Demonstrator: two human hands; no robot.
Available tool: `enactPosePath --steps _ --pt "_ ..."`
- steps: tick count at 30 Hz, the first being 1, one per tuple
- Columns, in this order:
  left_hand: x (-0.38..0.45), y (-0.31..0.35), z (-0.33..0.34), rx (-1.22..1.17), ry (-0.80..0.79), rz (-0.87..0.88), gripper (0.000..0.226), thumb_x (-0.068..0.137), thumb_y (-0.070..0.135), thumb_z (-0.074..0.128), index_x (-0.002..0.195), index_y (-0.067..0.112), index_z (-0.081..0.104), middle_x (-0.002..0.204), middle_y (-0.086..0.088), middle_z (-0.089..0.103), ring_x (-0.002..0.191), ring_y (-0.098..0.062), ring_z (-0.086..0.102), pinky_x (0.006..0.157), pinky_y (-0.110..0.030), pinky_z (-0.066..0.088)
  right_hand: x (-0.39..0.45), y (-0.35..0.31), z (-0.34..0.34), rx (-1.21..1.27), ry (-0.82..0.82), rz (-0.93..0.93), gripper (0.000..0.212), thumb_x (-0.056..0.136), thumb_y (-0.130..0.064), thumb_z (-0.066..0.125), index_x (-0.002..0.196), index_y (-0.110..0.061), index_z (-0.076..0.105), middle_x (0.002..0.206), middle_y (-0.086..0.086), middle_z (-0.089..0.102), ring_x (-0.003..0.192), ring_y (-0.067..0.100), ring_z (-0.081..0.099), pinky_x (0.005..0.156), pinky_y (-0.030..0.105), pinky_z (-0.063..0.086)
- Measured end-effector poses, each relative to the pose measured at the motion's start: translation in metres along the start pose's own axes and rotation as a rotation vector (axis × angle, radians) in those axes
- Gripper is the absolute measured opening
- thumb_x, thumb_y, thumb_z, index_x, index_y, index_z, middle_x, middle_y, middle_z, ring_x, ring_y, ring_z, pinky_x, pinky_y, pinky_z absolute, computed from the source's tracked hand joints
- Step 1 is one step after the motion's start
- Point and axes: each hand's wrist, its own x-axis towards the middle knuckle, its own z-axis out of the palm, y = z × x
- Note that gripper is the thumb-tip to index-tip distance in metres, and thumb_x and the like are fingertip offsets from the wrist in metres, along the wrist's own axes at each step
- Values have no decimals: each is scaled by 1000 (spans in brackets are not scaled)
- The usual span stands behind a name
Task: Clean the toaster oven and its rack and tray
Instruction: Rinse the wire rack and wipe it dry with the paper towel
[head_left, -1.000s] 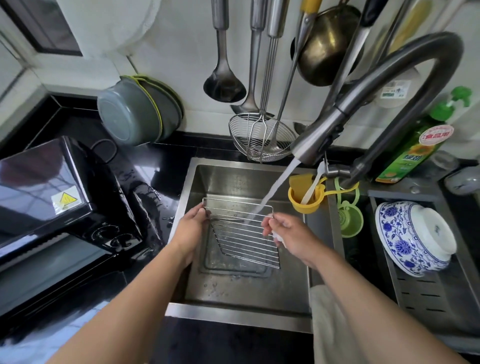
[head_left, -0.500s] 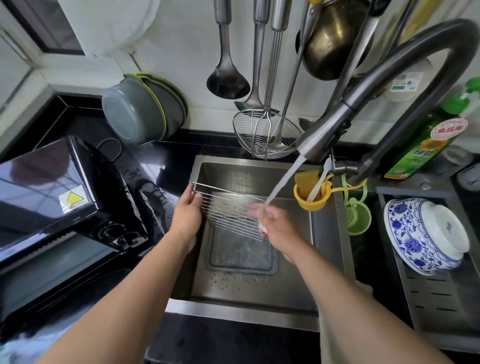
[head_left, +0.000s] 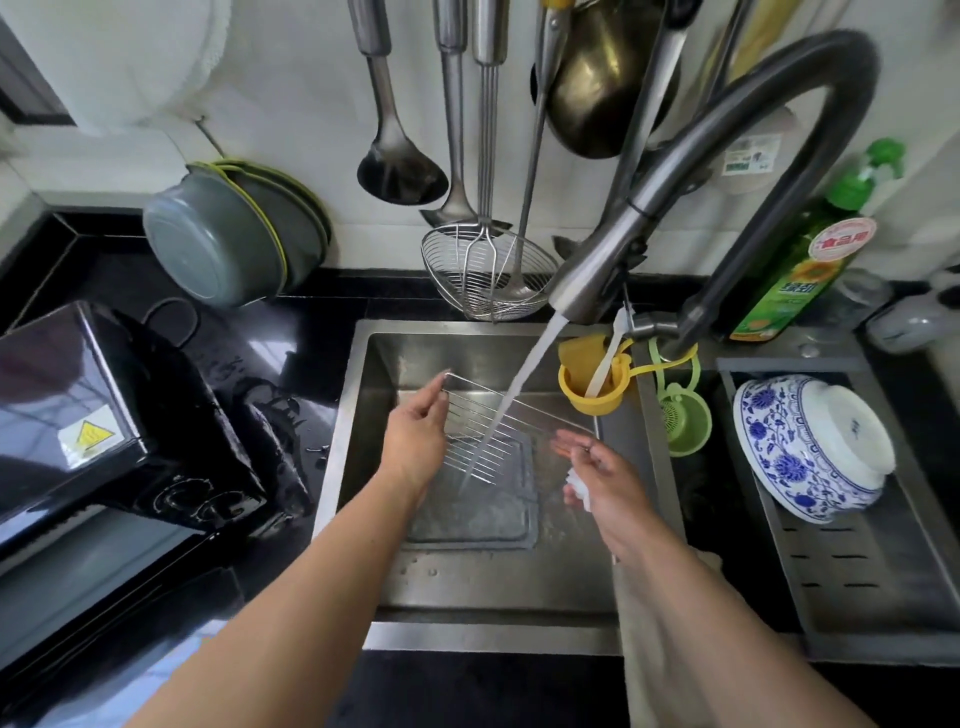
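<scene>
The black toaster oven (head_left: 104, 415) sat on the worktop (head_left: 291, 332). In the sink (head_left: 519, 582) lay the tray (head_left: 478, 514). The left hand (head_left: 415, 441) pinched the rack (head_left: 498, 431) under running water (head_left: 524, 374). The right hand (head_left: 602, 478), fingers loosely curled, held something small and white.

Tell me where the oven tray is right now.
The oven tray lies flat on the sink floor, near the middle of the head view, under the wire rack held by the left hand.

Hanging ladle (head_left: 400, 171), wire skimmer (head_left: 485, 273), blue-patterned bowl (head_left: 810, 447), green bottle (head_left: 800, 260)
</scene>
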Motion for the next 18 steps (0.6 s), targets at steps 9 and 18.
enactPosePath --steps 9,18 --pt "-18 -2 45 106 -106 25 32 106 9 55 127 29 69 116 7 75 96 8 63 97 -13 51 -13 21 -50 -17 82 55 26 104 -23 47 122 -30 63 128 -10 62 72 14 60 68 29 54" --pt "-41 0 29 13 -75 1 29 103 8 60 110 31 74 104 23 76 104 11 66 89 -4 47 -25 22 -47 -1 76 11 27 104 -20 48 121 -32 64 123 -14 64 70 14 59 72 31 55"
